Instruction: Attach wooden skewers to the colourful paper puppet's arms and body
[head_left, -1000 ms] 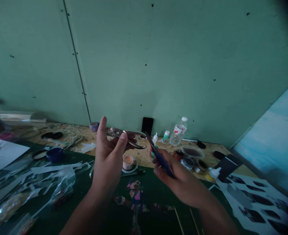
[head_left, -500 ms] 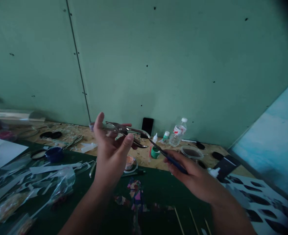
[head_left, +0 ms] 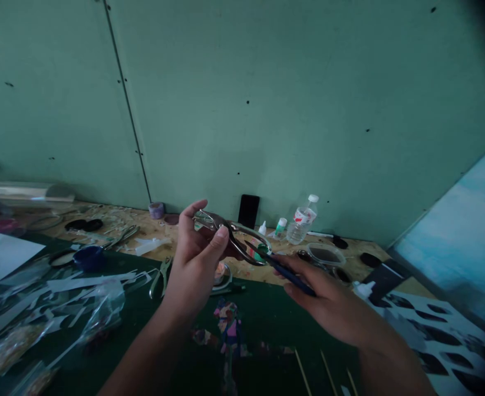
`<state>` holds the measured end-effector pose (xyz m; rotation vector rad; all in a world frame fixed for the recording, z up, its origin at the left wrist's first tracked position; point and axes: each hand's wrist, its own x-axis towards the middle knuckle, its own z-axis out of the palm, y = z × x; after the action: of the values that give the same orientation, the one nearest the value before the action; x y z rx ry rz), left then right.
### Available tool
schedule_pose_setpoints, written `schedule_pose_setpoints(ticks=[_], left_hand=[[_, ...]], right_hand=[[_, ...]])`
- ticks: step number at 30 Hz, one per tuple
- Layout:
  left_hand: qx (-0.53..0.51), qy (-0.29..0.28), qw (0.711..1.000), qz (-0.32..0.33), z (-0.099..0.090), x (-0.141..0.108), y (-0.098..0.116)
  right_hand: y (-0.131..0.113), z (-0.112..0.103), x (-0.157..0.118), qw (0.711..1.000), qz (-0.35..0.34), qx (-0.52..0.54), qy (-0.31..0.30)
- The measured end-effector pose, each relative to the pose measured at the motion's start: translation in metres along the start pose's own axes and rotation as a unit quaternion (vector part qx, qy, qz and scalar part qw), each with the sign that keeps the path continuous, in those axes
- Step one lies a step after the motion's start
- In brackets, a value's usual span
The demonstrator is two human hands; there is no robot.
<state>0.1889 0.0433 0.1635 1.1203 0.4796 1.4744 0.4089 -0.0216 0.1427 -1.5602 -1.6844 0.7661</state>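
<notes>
Pliers (head_left: 231, 236) sit in left hand (head_left: 199, 261), handles (head_left: 251, 259) toward right hand (head_left: 325, 291).

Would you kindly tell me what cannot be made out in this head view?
Head view:
Metal tool: partly hidden by the left hand.
Blue-handled tool in the right hand: too small to tell whether it touches the metal tool.
Orange tub: partly hidden behind the left hand.
White paper: cut off by the left edge.

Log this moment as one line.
left hand: holding metal tool | right hand: holding blue-handled tool | bottle: upright near wall
</notes>
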Motion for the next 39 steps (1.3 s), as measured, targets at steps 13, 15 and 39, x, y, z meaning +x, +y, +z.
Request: schedule_pose_setpoints(ticks=[13, 15, 39], left_hand=[[0.06, -0.012, 0.998, 0.004, 0.009, -0.006, -0.009], [0.071, -0.023, 0.997, 0.004, 0.011, -0.006, -0.008], [0.153, -0.02, 0.987, 0.041, 0.009, -0.005, -0.011]], right_hand=[[-0.02, -0.009, -0.004, 0.991, 0.046, -0.041, -0.117], [-0.022, -0.01, -0.004, 0.99, 0.055, -0.04, -0.123], [0.004, -0.014, -0.004, 0.978, 0.107, 0.054, -0.173]])
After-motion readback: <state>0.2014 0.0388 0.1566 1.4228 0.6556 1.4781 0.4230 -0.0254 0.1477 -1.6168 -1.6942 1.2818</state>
